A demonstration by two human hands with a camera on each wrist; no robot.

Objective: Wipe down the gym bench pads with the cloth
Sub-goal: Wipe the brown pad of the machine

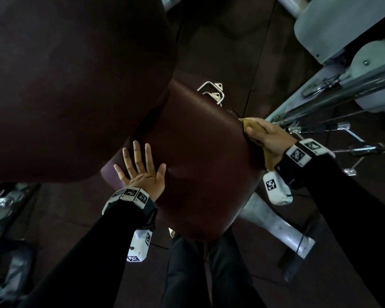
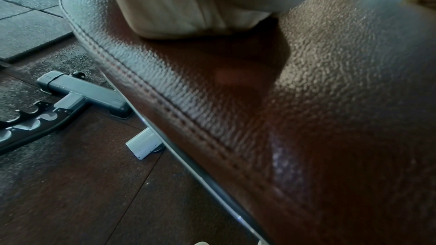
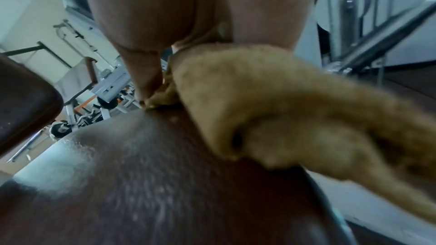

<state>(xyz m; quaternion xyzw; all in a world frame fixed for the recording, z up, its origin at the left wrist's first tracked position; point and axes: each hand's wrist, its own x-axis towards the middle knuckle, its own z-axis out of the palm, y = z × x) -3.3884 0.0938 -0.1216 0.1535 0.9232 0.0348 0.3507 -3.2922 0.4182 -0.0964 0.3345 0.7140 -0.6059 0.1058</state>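
A dark maroon seat pad [image 1: 200, 156] [image 2: 330, 100] [image 3: 141, 183] fills the middle of the head view, with the larger back pad [image 1: 71, 85] looming above it at the left. My left hand [image 1: 140, 167] lies flat on the seat pad's left side, fingers spread and straight. My right hand [image 1: 267, 136] holds a tan cloth [image 1: 251, 124] [image 3: 271, 109] against the pad's right edge; the thumb [image 3: 146, 74] presses it down. Part of the cloth hangs below the hand off the pad's side.
A grey metal machine frame [image 1: 333, 90] with chrome bars stands close on the right. A chrome handle [image 1: 211, 92] sits behind the seat. The bench's grey foot [image 1: 276, 225] and a notched adjuster bar [image 2: 35, 118] lie on the dark rubber floor. My legs [image 1: 205, 274] stand below the seat.
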